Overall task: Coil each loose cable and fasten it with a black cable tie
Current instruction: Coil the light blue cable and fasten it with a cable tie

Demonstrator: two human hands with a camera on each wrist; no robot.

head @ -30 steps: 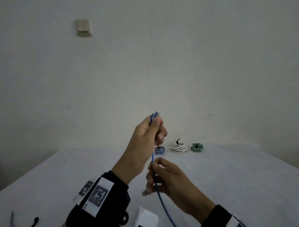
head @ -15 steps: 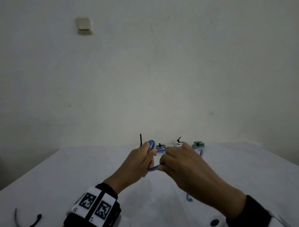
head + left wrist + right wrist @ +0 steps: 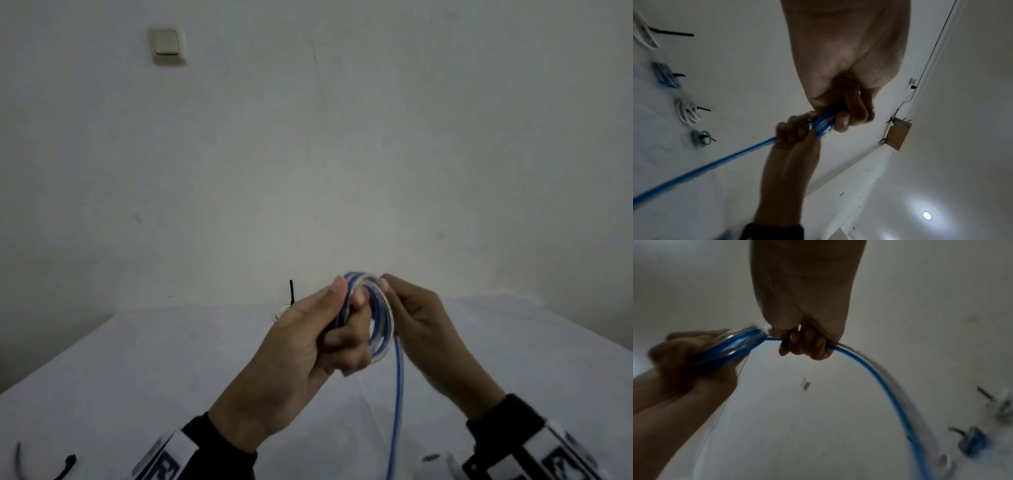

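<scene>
Head view: left hand point(image 3: 301, 356) grips blue cable point(image 3: 380, 318) coil, fingers curled round it; right hand point(image 3: 421, 329) pinches the tail. Step: coiling, approx. midway. Next: wrap remaining tail, then black tie.

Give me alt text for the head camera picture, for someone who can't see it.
Two hands wind a blue cable into a small coil above a white table: the left hand grips the loops, the right hand feeds the loose length that hangs down. A bare pale wall with a light switch fills the background.

Both hands have risen from just above the surface. The blue cable point(image 3: 378, 318), one small loop half a second ago, now forms several loops in the left hand point(image 3: 308, 346); the right hand point(image 3: 421, 329) feeds the trailing length.
</scene>
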